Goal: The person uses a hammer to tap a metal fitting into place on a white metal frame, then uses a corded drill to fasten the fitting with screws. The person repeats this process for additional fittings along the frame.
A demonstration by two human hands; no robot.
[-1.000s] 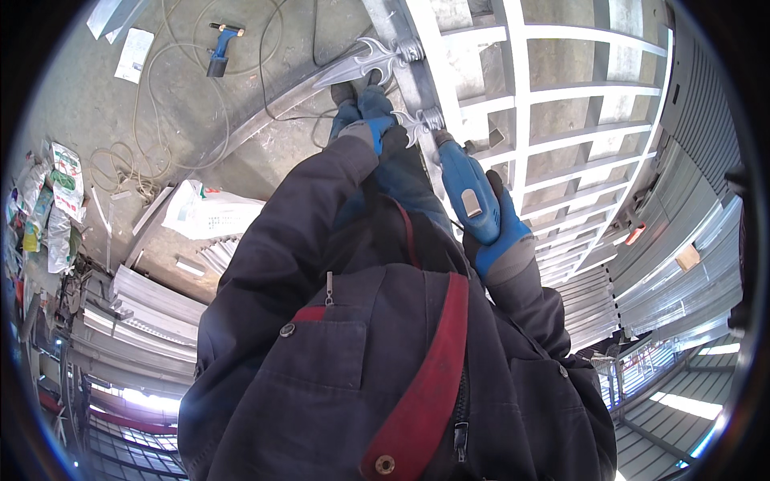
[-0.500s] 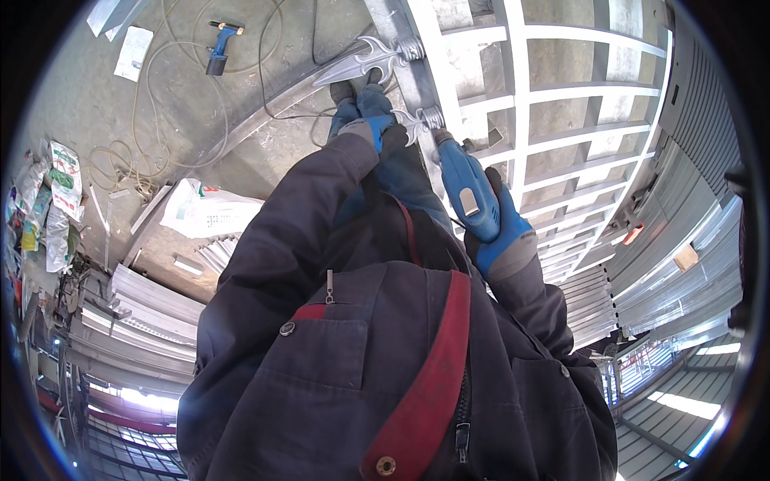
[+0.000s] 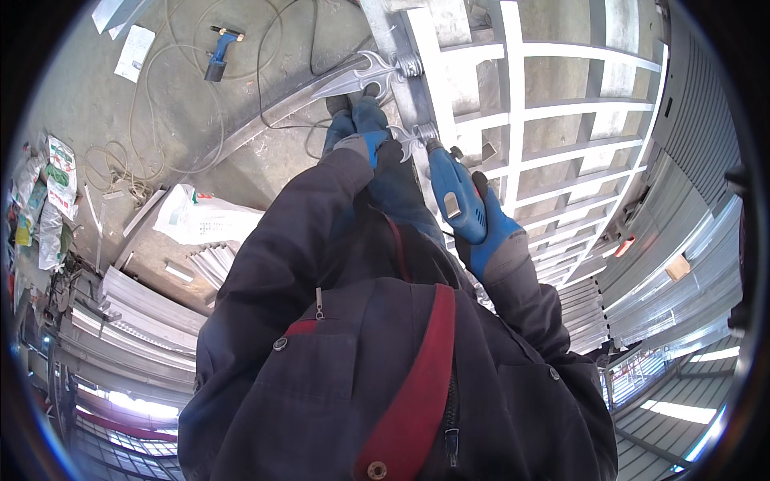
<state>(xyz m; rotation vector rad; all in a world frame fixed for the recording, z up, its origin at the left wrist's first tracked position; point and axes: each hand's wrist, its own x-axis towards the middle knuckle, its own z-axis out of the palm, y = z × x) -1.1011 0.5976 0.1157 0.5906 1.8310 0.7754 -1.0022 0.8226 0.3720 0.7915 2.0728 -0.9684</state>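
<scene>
My left hand (image 3: 375, 149), in a blue and grey glove with dark fingertips, is closed around the pointed end of a silver spearhead finial (image 3: 414, 142). Its blade is mostly hidden under the glove, while its ringed collar meets the edge of a white metal frame (image 3: 516, 104). In my right hand (image 3: 496, 232), gloved alike, is a blue power drill (image 3: 457, 192), its front end close to that collar. A second spearhead finial (image 3: 357, 80) shows whole farther up the same edge, its point to the left.
A blue rivet gun (image 3: 218, 58) lies on the floor at the far left, among looped hoses and cables (image 3: 216, 132). White sacks (image 3: 200, 218) and stacked metal profiles (image 3: 144, 309) are at the left. Corrugated sheets (image 3: 682, 232) line the right side.
The drill and my right hand sit slightly farther left and lower in the picture. My left hand has shifted slightly left and down, still at the finial. The whole view has also moved a little.
</scene>
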